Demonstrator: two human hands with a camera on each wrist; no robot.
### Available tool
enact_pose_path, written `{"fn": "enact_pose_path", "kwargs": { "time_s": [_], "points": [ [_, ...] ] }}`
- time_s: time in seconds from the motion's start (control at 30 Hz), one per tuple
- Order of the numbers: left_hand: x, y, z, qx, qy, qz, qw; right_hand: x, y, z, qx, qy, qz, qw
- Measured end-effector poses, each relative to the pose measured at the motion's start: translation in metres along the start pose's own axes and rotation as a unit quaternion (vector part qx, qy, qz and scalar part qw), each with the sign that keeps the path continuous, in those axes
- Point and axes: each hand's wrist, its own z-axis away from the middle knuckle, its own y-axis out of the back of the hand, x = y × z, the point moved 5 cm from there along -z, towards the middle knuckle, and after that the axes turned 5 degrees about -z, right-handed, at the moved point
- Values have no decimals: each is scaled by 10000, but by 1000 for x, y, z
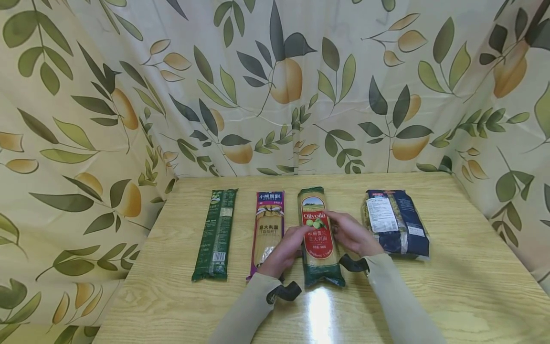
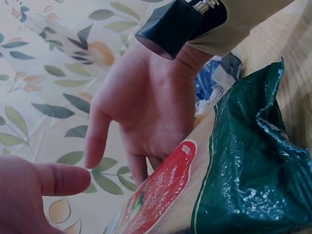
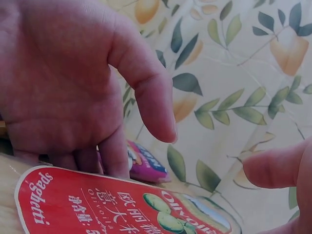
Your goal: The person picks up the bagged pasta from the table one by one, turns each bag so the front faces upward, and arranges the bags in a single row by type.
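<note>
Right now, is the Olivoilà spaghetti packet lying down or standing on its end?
Lying down: the head view shows the spaghetti packet lengthwise along the table, red label facing up.

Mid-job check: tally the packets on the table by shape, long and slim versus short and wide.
Long, slim: 3 (green packet, purple-edged packet, red-labelled packet)
Short, wide: 1 (navy packet)
Total: 4

Four packets: one slim green packet [image 1: 214, 234], one purple packet [image 1: 269, 215], one red-labelled packet [image 1: 320, 260], one navy packet [image 1: 397, 224]; two hands [image 1: 282, 251] [image 1: 354, 234], two sleeves [image 1: 247, 310] [image 1: 399, 296], two black wrist devices [image 1: 289, 291] [image 1: 354, 263], one desk [image 1: 150, 296]
</note>
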Motion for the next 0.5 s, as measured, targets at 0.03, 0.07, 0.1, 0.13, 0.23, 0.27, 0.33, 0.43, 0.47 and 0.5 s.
{"fn": "enact_pose_path", "kwargs": {
  "time_s": [0.03,0.07,0.1,0.13,0.23,0.27,0.33,0.43,0.47,0.5],
  "points": [
    [0,0,0,3,-9,-39,10000,0,-1,0,-25,21,33,10000],
    [1,0,0,18,-18,-78,10000,-1,0,0,-26,30,50,10000],
    [1,1,0,27,-24,-83,10000,-1,0,0,-29,36,62,10000],
    [1,1,0,28,-34,-106,9999,0,0,0,-36,41,82,10000],
    [2,2,1,2,-35,-137,9999,0,0,0,-62,38,152,9999],
    [2,2,1,-32,-39,-146,9999,1,1,0,-41,23,163,9999],
    [2,3,1,-126,-39,-189,9997,1,1,-1,-15,6,189,9998],
    [2,4,0,-240,-48,-234,9994,1,1,-1,13,-14,212,9998],
    [3,4,0,-266,-60,-259,9993,1,1,-2,60,-29,201,9998],
    [3,4,0,-286,-63,-264,9992,1,1,-2,51,-20,224,9997]
  ]
}}
